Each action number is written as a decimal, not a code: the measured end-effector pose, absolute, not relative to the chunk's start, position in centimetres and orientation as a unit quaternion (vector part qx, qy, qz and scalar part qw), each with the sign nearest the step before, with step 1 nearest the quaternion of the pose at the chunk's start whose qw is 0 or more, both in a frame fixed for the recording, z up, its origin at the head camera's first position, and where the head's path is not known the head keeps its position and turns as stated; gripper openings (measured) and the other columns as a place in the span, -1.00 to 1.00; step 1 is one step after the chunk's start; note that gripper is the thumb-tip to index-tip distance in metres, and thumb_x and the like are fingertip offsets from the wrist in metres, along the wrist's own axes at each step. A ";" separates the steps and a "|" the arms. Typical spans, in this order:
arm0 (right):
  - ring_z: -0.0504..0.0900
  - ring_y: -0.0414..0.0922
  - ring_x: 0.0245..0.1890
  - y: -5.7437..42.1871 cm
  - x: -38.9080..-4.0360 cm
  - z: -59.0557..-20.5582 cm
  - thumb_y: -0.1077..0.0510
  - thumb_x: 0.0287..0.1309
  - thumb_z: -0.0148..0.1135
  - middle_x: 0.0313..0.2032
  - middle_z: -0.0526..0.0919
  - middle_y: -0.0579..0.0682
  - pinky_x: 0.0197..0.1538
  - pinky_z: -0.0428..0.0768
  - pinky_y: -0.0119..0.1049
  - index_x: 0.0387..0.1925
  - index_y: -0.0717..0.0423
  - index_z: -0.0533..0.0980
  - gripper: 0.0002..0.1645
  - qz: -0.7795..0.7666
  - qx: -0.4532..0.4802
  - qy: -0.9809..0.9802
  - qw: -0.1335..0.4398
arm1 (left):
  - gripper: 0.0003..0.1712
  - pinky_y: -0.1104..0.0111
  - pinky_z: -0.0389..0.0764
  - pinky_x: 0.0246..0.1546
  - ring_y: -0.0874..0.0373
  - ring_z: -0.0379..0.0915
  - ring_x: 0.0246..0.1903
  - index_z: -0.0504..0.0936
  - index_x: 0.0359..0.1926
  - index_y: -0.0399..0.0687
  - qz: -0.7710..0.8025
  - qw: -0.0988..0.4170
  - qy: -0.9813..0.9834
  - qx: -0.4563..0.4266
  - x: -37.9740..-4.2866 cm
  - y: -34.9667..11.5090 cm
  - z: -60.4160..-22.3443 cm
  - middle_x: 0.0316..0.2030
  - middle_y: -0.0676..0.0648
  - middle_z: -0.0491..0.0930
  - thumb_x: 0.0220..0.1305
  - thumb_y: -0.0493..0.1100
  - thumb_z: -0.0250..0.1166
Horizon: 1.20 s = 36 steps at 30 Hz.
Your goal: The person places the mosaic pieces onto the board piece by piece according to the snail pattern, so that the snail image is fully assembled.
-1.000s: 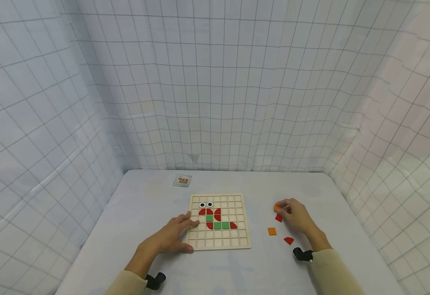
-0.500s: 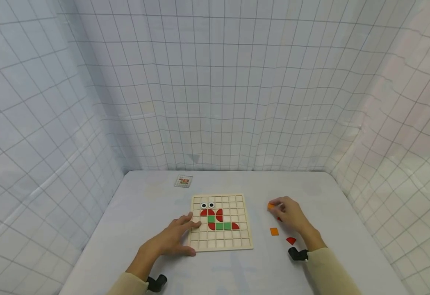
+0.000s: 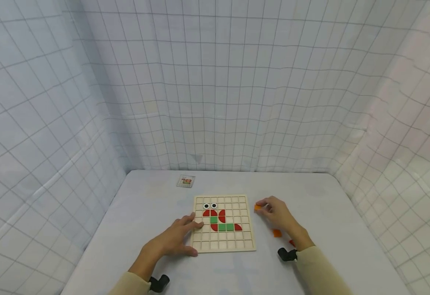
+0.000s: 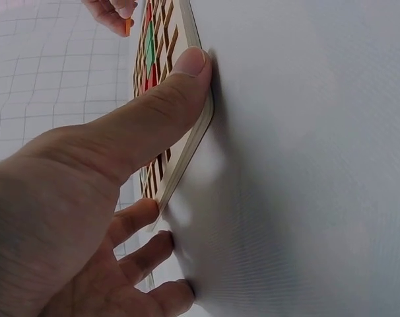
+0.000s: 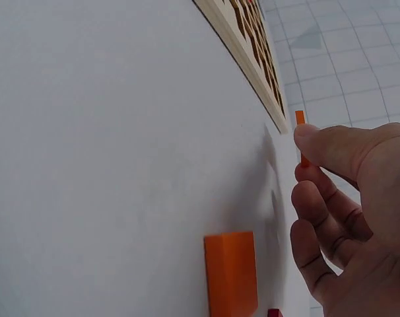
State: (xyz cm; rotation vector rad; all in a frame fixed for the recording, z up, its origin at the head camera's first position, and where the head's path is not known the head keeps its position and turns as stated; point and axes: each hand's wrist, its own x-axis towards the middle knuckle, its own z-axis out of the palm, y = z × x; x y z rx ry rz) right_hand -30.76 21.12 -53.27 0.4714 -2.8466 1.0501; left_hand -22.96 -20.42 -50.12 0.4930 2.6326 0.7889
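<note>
A square wooden grid board (image 3: 223, 245) lies on the white table, holding two round eye pieces (image 3: 210, 206), several red quarter-circle tiles and several green square tiles (image 3: 226, 227). My left hand (image 3: 175, 237) rests at its near left corner, fingers spread. In the left wrist view the thumb (image 4: 191, 61) lies on the board's rim. My right hand (image 3: 278, 214) pinches an orange square tile (image 5: 300, 117) between thumb and fingers, just right of the board and above the table.
Another orange square tile (image 3: 277, 233) lies on the table below the right hand. A red tile (image 3: 292, 243) is partly hidden by the right wrist. Behind the board lies a small picture card (image 3: 186, 181). White grid-lined curtains surround the table.
My right hand has lifted the orange tile and carried it left, close to the board's right edge. The left hand has stayed at the board's corner.
</note>
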 end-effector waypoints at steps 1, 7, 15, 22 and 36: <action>0.72 -0.17 -0.12 20.9 -30.8 -53.3 0.26 0.48 0.59 0.01 0.85 0.04 0.00 0.74 -0.33 0.13 0.14 0.84 -0.75 0.342 0.156 -0.926 0.034 | 0.12 -0.42 0.39 0.69 -0.48 0.16 0.78 0.57 0.70 0.16 0.277 0.174 0.929 0.173 -22.9 -20.4 -50.1 0.87 -0.26 0.16 0.15 0.06 0.86; 0.68 -0.22 -0.14 19.4 -31.3 -53.3 0.23 0.48 0.60 -0.01 0.84 0.03 -0.01 0.72 -0.35 0.13 0.14 0.85 -0.74 0.342 0.181 -0.922 0.029 | 0.11 -0.41 0.40 0.69 -0.49 0.18 0.77 0.57 0.70 0.16 0.272 0.171 0.932 0.170 -22.7 -20.4 -50.0 0.87 -0.27 0.16 0.16 0.07 0.85; 0.65 -0.27 -0.18 17.3 -31.6 -53.4 0.19 0.48 0.61 -0.03 0.82 0.02 -0.06 0.70 -0.40 0.13 0.13 0.84 -0.73 0.352 0.218 -0.910 0.015 | 0.10 -0.43 0.41 0.67 -0.50 0.17 0.76 0.59 0.68 0.16 0.278 0.165 0.931 0.170 -22.6 -20.5 -49.6 0.86 -0.27 0.18 0.15 0.05 0.86; 0.64 -0.25 -0.14 15.5 -31.7 -53.1 0.19 0.51 0.59 -0.01 0.82 -0.01 -0.02 0.69 -0.38 0.14 0.09 0.85 -0.75 0.360 0.223 -0.906 -0.006 | 0.09 -0.42 0.42 0.68 -0.48 0.17 0.78 0.59 0.68 0.19 0.266 0.163 0.935 0.166 -23.0 -20.5 -49.7 0.87 -0.23 0.19 0.16 0.05 0.86; 0.62 -0.23 -0.13 13.3 -31.0 -52.6 0.20 0.54 0.56 0.04 0.83 -0.03 0.00 0.68 -0.36 0.13 0.05 0.84 -0.78 0.358 0.218 -0.907 -0.038 | 0.10 -0.42 0.43 0.67 -0.49 0.18 0.78 0.57 0.70 0.16 0.268 0.169 0.934 0.165 -22.9 -20.2 -50.4 0.87 -0.24 0.18 0.18 0.06 0.85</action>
